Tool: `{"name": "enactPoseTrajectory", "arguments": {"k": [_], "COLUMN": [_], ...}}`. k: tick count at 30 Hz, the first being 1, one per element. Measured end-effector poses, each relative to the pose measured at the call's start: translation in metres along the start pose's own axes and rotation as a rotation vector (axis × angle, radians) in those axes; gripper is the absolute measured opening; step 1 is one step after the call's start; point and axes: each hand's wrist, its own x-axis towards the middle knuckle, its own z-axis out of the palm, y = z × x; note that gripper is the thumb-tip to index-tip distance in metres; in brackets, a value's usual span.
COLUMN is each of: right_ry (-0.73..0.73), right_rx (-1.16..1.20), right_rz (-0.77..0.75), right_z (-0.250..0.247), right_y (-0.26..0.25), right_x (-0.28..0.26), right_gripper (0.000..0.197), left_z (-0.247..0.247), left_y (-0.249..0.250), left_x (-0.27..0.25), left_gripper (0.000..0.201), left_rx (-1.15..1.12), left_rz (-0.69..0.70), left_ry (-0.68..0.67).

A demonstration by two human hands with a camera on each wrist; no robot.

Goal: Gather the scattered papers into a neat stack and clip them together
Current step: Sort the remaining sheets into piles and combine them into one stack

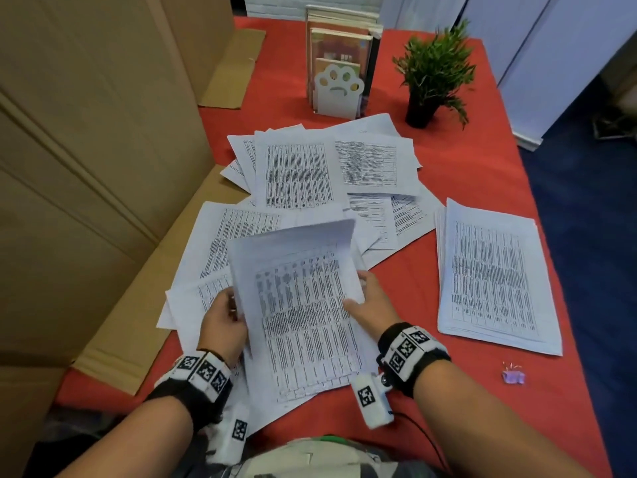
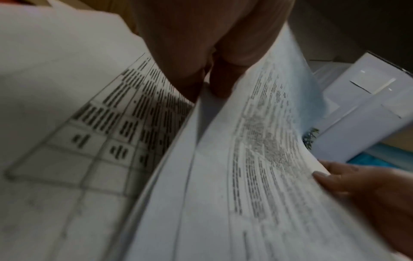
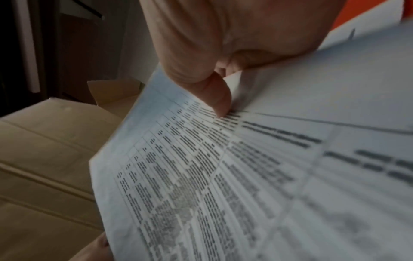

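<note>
A person at a red-covered bench [image 1: 482, 160] holds a sheaf [image 1: 303, 305] of printed sheets above its near edge, one hand on each long side. The left hand [image 1: 224, 326] grips the sheaf's left edge, its fingers curled round the paper; in the left wrist view the fingers [image 2: 185, 58] fold down onto the sheets, and one sheet stands apart from the rest. The right hand [image 1: 370, 305] grips the right edge, its thumb [image 3: 214, 91] pressed onto the printed top page and the other fingers tucked behind. The sheaf's far end curls up and toward the person.

Under and beyond the sheaf, loose papers [image 1: 300, 174] lie scattered and overlapping across the middle of the bench, some reaching over a cardboard flap [image 1: 144, 298] at the left. To the right, well apart from the hands, a squared stack [image 1: 493, 277] of sheets lies flat. A small purple clip [image 1: 513, 377] sits near the bench's near right edge, just this side of the stack and touching no paper.

At the far end stand a white paw-shaped bookend [image 1: 339, 91] with books [image 1: 341, 39] behind it and a potted plant [image 1: 434, 74] to its right. Large cartons [image 1: 86, 150] fill the left side.
</note>
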Motion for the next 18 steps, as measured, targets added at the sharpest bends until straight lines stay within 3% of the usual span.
{"name": "enactPoseTrajectory", "arguments": {"k": [2,4,6,8,15,18], "right_ry": [0.071,0.163,0.227,0.259,0.175,0.215], "right_rx": [-0.009,-0.08,-0.124,-0.193,-0.208,-0.186], "right_rz": [-0.02,-0.014,0.021,0.025,0.02,0.049], "right_z": [-0.007,-0.017,-0.025,-0.029,-0.027,-0.034], "right_y": [-0.002,0.002,0.007,0.012,0.018,0.021], "right_x": [0.002,0.008,0.014,0.018,0.015,0.01], "right_gripper": [0.052,0.039,0.025,0.015,0.009,0.006], "left_z": [-0.007,-0.021,-0.031,-0.034,-0.021,-0.025], "left_y": [-0.006,-0.01,-0.012,-0.019,-0.009,0.006], "left_x": [0.006,0.007,0.004,0.004,-0.003,0.007], "left_gripper": [0.049,0.073,0.09,0.093,0.073,0.036], "left_rx": [0.218,0.476,0.458,0.35,0.04,0.148], "left_rz": [-0.032,-0.2,-0.369,-0.389,-0.134,-0.009], "left_ry": [0.144,0.304,0.351,0.359,0.283,0.205]}}
